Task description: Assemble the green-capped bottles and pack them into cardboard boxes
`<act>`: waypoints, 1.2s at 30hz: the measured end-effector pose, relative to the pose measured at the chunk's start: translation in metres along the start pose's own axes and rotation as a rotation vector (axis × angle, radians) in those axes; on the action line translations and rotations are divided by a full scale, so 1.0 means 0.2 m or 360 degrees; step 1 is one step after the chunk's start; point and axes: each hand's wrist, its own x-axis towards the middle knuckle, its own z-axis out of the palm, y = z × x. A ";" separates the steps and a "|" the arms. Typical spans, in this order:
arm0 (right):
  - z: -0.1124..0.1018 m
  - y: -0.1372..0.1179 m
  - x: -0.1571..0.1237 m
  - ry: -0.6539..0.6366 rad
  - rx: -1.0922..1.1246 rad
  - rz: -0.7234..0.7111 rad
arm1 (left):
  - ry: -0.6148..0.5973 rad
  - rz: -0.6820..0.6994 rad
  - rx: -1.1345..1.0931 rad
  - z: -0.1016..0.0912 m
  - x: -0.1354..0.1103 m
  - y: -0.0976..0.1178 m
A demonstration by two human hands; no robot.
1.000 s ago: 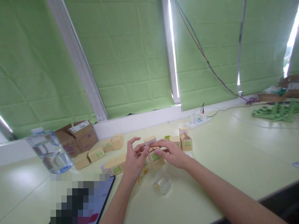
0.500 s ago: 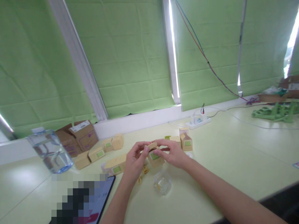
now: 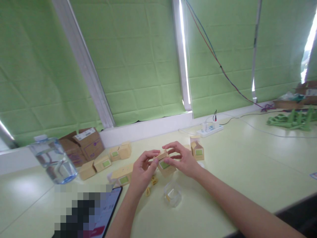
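Observation:
Between my hands, above the table, is a small tan cardboard box (image 3: 168,170) with a green label, tilted, its top flap showing at the upper edge. My left hand (image 3: 143,168) grips its left side, thumb near the flap and fingers behind. On the right, my right hand (image 3: 185,162) has its thumb by the label and its fingers arched over the top corner. Below the box stands a clear cup (image 3: 172,195) with something small and yellow in it. Small yellow pieces (image 3: 154,180) lie beside my left wrist.
Several similar tan boxes (image 3: 102,163) stand at left, and another box (image 3: 197,151) at right. A large water bottle (image 3: 54,160) and a brown carton (image 3: 85,145) are back left. A tablet (image 3: 109,208) lies front left. Behind are a power strip (image 3: 210,130) and green parts (image 3: 292,119).
My right fingers have risen and spread a little from the box's top, uncovering more of the flap. The box has tipped slightly. My left hand has barely moved.

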 end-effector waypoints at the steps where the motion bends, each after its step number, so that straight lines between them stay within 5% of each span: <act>1: 0.00 0.00 0.00 -0.0021 -0.0035 -0.0017 | -0.0011 0.0009 -0.0001 0.00 0.00 -0.01; 12: -0.02 0.02 -0.01 -0.0133 -0.0191 -0.0088 | -0.0108 0.0118 0.0214 0.01 -0.02 -0.06; 20: -0.01 0.03 -0.01 -0.0129 -0.0202 -0.0070 | -0.0049 0.0283 0.0379 0.00 -0.01 -0.07; 36: 0.01 0.01 -0.01 -0.0273 -0.0197 0.0123 | 0.0138 0.0228 0.0514 0.01 0.00 -0.10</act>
